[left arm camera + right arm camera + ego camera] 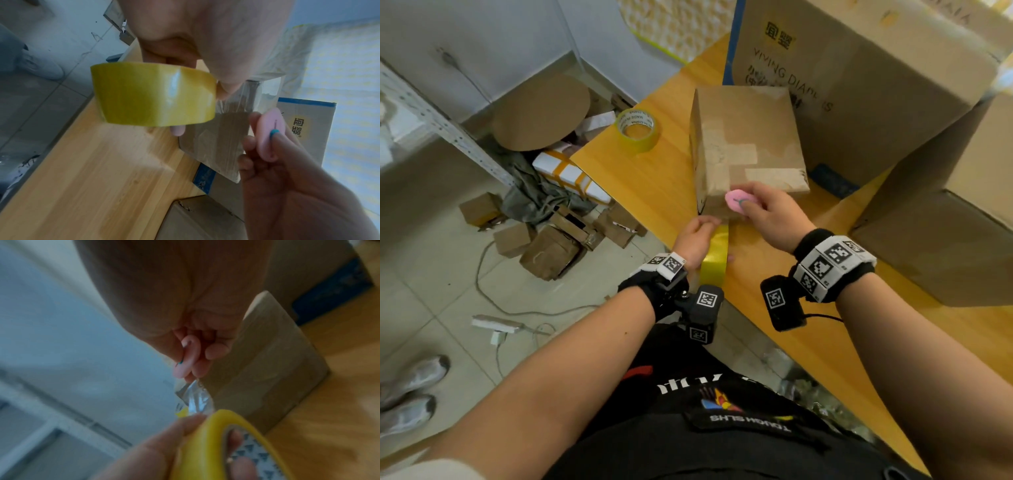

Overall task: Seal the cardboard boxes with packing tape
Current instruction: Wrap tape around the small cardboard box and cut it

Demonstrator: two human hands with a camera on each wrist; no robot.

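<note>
Left hand grips tape roll at desk's near edge; right hand pinches pink cutter against box; strip thin, clingy, best kept taut

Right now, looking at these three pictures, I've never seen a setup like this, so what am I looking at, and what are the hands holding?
A person wears three cameras: one on the head looking down, one on each wrist looking along the fingers. The left hand grips a yellow tape roll, its clear strip running to the small cardboard box on the wooden table. The right hand pinches a small pink cutter against that box. A second tape roll and bigger boxes also stand on the table.
</note>
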